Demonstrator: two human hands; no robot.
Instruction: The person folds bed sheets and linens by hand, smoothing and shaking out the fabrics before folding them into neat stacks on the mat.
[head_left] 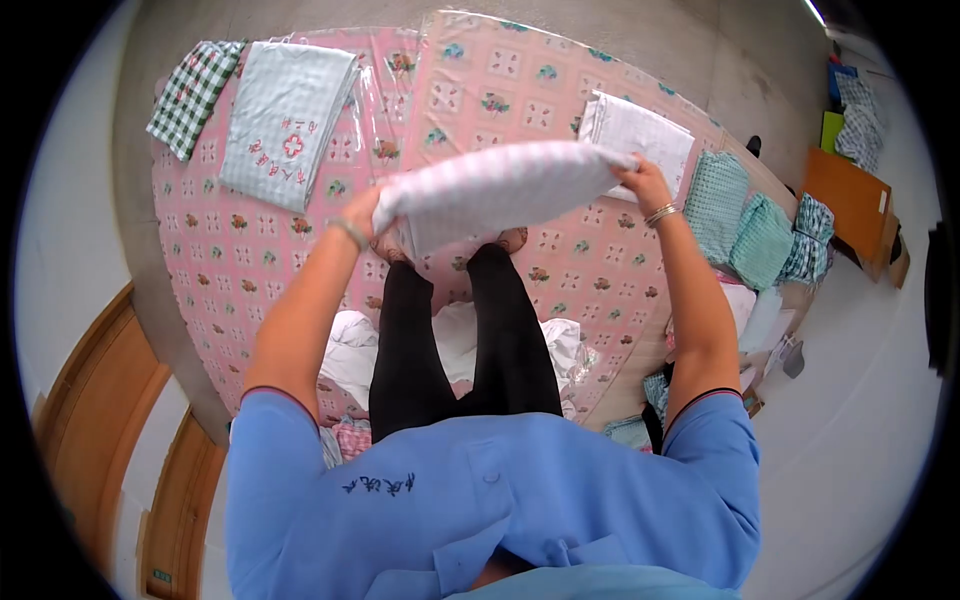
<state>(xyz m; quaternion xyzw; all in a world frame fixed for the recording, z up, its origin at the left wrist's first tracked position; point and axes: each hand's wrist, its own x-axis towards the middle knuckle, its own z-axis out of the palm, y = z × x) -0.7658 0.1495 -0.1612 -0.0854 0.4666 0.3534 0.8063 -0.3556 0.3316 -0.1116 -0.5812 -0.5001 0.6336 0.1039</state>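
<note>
A pink-and-white checked cloth [510,190] is stretched between my two hands, bowed upward in the middle and held above the floor covering. My left hand [366,215] grips its left end, with the fingers partly hidden behind the fabric. At the other end, my right hand [643,182] pinches a corner. Just beyond the right hand, a folded white cloth [650,135] lies flat. A folded pale cloth with red lettering and a red cross [285,125] lies to the upper left of my left hand. Beside it is a folded green-and-white checked cloth [197,97].
Pink patterned plastic sheeting [480,100] covers the floor under my feet. White cloths [350,350] lie around my legs. On the right are folded green cloths [718,205], a tied checked bundle [808,240] and a cardboard box [848,205]. Wooden doors [95,420] stand at left.
</note>
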